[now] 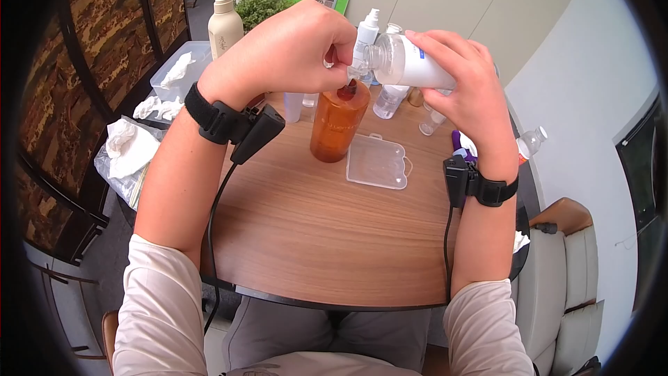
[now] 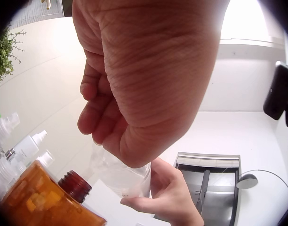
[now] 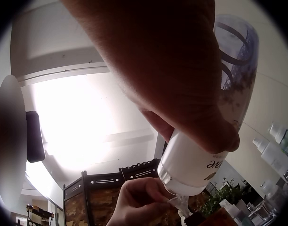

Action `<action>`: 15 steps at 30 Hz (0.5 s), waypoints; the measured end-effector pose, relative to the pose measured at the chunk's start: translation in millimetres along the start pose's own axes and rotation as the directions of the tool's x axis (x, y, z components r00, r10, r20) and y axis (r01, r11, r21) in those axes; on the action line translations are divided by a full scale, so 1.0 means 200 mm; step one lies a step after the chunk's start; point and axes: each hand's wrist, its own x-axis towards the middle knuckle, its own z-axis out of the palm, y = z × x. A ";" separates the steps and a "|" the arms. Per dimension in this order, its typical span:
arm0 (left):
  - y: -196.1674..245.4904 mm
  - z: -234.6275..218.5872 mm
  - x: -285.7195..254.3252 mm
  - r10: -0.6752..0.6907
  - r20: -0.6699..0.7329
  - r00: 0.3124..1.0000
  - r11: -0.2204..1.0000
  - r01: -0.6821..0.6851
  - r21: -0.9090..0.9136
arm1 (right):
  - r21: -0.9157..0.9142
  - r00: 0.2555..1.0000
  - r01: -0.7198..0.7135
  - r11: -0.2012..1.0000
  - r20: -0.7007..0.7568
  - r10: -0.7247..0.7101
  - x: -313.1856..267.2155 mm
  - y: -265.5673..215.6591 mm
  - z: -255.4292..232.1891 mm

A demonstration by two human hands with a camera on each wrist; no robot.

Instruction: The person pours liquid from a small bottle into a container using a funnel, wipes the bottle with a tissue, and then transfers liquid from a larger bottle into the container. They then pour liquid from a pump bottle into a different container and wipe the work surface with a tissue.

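Observation:
An amber bottle [image 1: 337, 125] stands upright on the wooden table, its dark red neck [image 2: 75, 186] uncapped. Just above that neck, my left hand [image 1: 299, 49] pinches a small clear piece [image 3: 181, 203] between thumb and curled fingers; its exact shape is unclear. From the right, my right hand [image 1: 470, 90] grips a clear bottle with a white label [image 1: 421, 68], tilted with its mouth toward the clear piece. Whether liquid is flowing cannot be made out. The left wrist view shows my left hand [image 2: 148, 75] partly covering the tilted bottle [image 2: 123, 181].
A clear plastic case [image 1: 377, 161] lies by the amber bottle. Behind are spray bottles [image 1: 367, 28], a beige pump bottle [image 1: 225, 24] and a plant [image 1: 261, 5]. Crumpled tissues [image 1: 125, 143] lie at the left; a small capped bottle [image 1: 532, 141] is at the right edge.

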 end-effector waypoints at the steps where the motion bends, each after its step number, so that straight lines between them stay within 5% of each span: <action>1: 0.00 0.00 0.00 -0.007 0.006 1.000 1.000 0.007 0.002 | 0.001 1.000 -0.002 1.000 -0.001 0.002 0.00 0.00 0.00; 15: 0.00 0.00 0.00 0.003 0.000 1.000 1.000 -0.003 0.002 | 0.001 1.000 0.008 1.000 0.001 -0.008 0.00 0.00 0.00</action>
